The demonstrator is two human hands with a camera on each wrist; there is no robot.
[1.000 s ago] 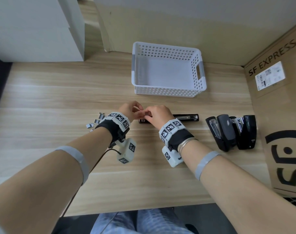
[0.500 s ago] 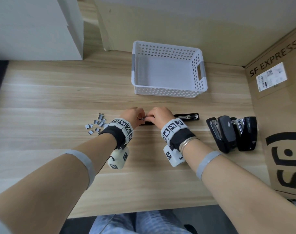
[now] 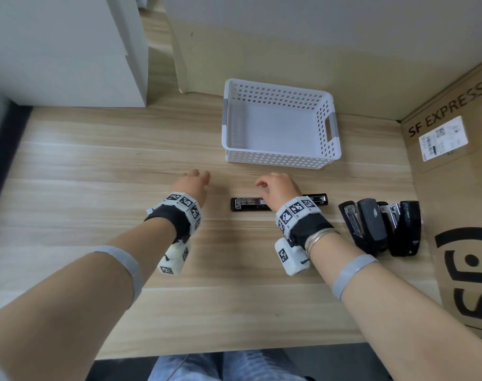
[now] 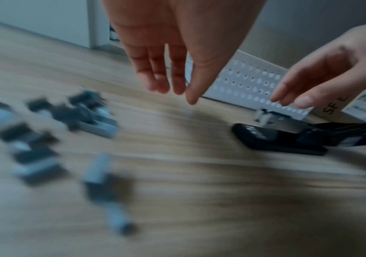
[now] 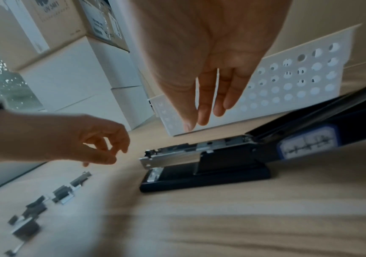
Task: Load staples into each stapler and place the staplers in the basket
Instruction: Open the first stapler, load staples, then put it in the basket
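A black stapler [image 3: 248,205] lies opened flat on the wooden table, its metal staple channel [image 5: 177,153] facing up. My right hand [image 3: 262,185] hovers just above its middle with straight, relaxed fingers [image 5: 204,118] and holds nothing. My left hand [image 3: 198,176] is to the left of the stapler, clear of it, with empty fingers [image 4: 173,92] hanging down. Several loose staple strips [image 4: 85,118] lie on the table beneath and left of that hand. An empty white perforated basket [image 3: 327,149] stands behind the stapler.
Two more black staplers [image 3: 369,226] [image 3: 404,229] lie open side by side at the right. A cardboard SF Express box [image 3: 459,166] walls the right side. White boxes [image 3: 69,50] stand at the back left. The table's front edge [image 3: 234,350] is near my lap.
Both hands were pinched together at the stapler's left end. They have let go and parted: the left moved left, and the right opened above the stapler.
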